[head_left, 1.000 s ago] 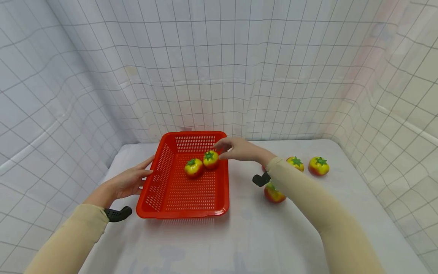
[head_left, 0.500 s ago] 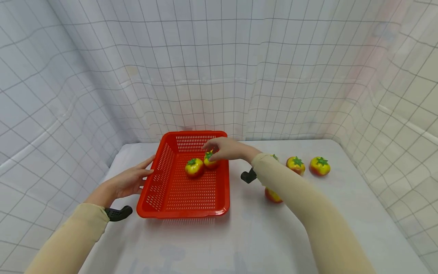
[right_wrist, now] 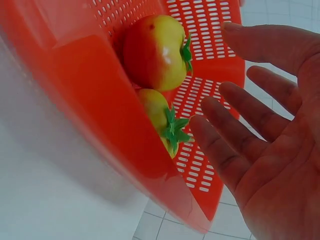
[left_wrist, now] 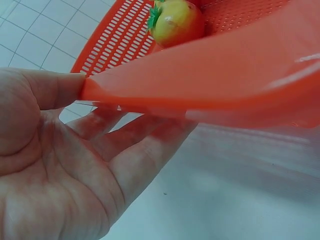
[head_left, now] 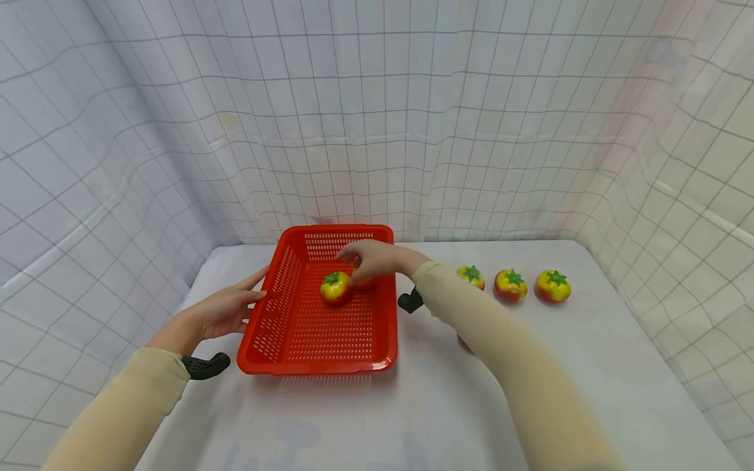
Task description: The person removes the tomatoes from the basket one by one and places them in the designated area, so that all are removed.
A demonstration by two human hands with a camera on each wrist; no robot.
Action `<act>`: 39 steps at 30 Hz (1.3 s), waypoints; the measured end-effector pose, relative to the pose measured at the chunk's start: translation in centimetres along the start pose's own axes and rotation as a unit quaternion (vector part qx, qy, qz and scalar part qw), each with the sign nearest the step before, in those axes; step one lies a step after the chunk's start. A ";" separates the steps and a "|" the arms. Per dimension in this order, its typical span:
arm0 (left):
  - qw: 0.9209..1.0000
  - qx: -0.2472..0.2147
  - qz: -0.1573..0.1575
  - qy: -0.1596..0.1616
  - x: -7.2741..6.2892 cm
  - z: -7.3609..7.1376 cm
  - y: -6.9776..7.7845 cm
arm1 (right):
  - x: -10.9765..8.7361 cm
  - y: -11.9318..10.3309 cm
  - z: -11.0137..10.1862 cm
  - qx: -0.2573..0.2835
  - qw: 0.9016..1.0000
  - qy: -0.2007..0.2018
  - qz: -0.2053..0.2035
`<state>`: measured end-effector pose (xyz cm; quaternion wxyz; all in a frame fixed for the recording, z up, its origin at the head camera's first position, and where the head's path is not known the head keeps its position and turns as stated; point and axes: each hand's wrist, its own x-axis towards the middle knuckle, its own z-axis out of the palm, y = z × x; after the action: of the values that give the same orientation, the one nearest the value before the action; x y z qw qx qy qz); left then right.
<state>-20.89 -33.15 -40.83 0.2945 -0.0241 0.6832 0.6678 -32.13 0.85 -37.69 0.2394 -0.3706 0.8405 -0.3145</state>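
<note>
A red plastic basket (head_left: 318, 368) with slotted walls stands on the white table. My left hand (head_left: 226, 314) holds its left rim, the thumb (left_wrist: 57, 89) at the rim's edge and the fingers beneath it. Inside lie two red-and-yellow tomatoes with green leafy tops, side by side. The left tomato (head_left: 334, 289) shows fully, while my right hand (head_left: 376, 259) partly covers the right tomato (head_left: 366, 284). In the right wrist view, that hand's fingers are spread and extended beside the tomatoes (right_wrist: 155, 52), with no tomato between them.
On the table right of the basket, several more tomatoes lie, among them a far right tomato (head_left: 552, 286), a middle tomato (head_left: 510, 286) and one (head_left: 471, 276) by the right sleeve. Another is mostly hidden under that forearm. A white grid-patterned curtain (head_left: 365, 131) surrounds the table.
My right hand has moved left, from the basket's right rim to over the right tomato. More of the table tomatoes show behind the forearm. My left hand keeps its place on the rim.
</note>
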 end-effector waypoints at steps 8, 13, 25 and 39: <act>1.000 -0.008 0.000 -0.001 0.1 0.1 -0.1 | 1.5 -0.1 0.6 -0.012 1.000 -0.013 0.013; 1.000 -0.017 -0.001 -0.008 0.1 0.0 -0.1 | 2.2 -0.3 0.9 -0.023 0.999 -0.021 0.007; 1.000 -0.010 0.000 0.000 0.1 0.0 -0.1 | 3.2 -0.2 1.2 -0.001 0.998 -0.042 0.038; 1.000 -0.005 -0.001 0.000 0.1 -0.1 -0.1 | 4.3 -1.2 1.7 -0.036 0.990 -0.071 0.116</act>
<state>-20.97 -33.17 -40.94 0.2945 -0.0260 0.6803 0.6707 -33.08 -3.66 -38.79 0.3194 -0.3006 0.8694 -0.2275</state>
